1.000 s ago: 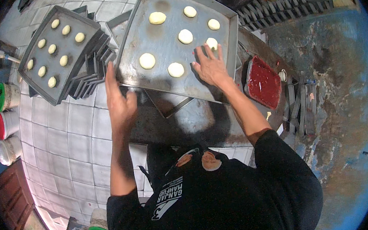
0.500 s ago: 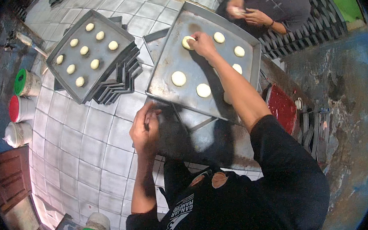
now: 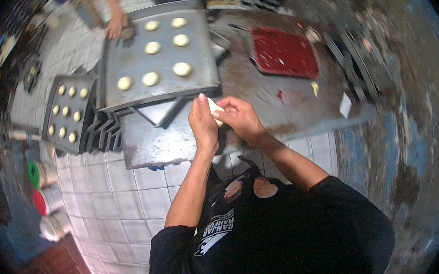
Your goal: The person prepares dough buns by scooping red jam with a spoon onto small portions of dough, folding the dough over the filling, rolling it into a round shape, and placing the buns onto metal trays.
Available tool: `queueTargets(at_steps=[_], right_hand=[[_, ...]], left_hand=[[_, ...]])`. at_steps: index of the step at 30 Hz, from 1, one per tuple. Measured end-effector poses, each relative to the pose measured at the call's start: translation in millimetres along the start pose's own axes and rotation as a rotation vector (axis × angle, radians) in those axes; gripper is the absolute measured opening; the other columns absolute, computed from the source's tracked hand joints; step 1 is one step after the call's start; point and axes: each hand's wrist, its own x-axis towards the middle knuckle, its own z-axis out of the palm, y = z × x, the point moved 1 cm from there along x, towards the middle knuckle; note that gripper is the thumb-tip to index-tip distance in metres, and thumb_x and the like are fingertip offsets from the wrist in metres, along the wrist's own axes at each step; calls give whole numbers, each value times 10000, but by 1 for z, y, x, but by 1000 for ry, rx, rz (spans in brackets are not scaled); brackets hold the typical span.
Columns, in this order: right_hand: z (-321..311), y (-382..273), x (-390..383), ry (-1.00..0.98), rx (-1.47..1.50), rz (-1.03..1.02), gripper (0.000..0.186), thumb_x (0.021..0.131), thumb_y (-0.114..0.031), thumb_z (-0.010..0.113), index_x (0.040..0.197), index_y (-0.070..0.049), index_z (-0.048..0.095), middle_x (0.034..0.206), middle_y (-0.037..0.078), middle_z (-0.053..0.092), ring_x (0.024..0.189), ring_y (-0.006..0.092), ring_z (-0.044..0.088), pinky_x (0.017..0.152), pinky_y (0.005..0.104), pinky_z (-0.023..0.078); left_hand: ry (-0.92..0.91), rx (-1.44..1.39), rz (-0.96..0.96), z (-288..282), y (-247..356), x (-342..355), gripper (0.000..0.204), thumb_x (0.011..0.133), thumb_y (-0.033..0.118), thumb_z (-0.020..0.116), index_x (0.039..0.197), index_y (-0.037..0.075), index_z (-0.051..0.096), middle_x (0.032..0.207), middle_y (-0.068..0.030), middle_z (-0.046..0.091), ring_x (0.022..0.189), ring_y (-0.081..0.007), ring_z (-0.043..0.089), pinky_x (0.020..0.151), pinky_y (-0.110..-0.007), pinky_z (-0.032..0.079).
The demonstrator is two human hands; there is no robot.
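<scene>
A small pale lump of dough (image 3: 214, 106) is pinched between my two hands, just in front of the near edge of a baking tray. My left hand (image 3: 204, 127) closes on it from one side, thumb pointing up. My right hand (image 3: 241, 120) grips the other side with bent fingers, which partly cover the lump. Several round, slightly flattened dough balls (image 3: 182, 69) lie spaced out on the grey baking tray (image 3: 128, 61), which rests on other metal trays.
At the tray's far left corner is a co-worker's hand (image 3: 117, 26). A dark pan with a red mass (image 3: 284, 51) sits on the worn table (image 3: 257, 93), near a white scrap (image 3: 345, 105). Stacked trays with dough balls (image 3: 66, 120) stand left, above lidded buckets (image 3: 47, 200).
My right hand has left the dough ball on the tray and come back to meet my left; both now hold dough. The view has swung right, bringing the red pan into fuller sight.
</scene>
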Motion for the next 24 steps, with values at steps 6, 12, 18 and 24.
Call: queueTargets(at_steps=[6, 12, 18, 24], right_hand=[[-104, 40, -107, 177, 259, 5, 277, 956, -64, 670, 1204, 52, 628, 1064, 81, 723, 943, 104, 668, 834, 238, 533], [-111, 106, -172, 110, -911, -465, 144, 814, -121, 681, 953, -101, 712, 850, 102, 649, 997, 305, 614, 1058, 471, 412], [-224, 164, -81, 500, -558, -59, 213, 922, -238, 659, 975, -35, 691, 973, 175, 689, 907, 380, 669, 802, 466, 526], [-259, 237, -15, 341, -1026, 339, 225, 929, -158, 589, 1081, 3, 631, 1107, 268, 640, 1027, 449, 616, 899, 525, 498]], left_hand=[[-220, -119, -278, 58, -76, -79, 388, 1062, 424, 472, 1205, 78, 571, 951, -29, 589, 819, -105, 561, 685, -300, 472], [-662, 470, -344, 49, -195, -143, 366, 981, 186, 594, 1304, 18, 566, 1184, -69, 643, 1045, -158, 594, 904, -311, 490], [-556, 59, -512, 99, -154, -105, 474, 906, -16, 616, 1365, 62, 524, 1188, -94, 699, 1026, -139, 634, 903, -297, 504], [-580, 108, -320, 132, -134, -5, 520, 825, -90, 668, 1315, 3, 521, 1197, -99, 702, 1130, -165, 629, 992, -298, 475]])
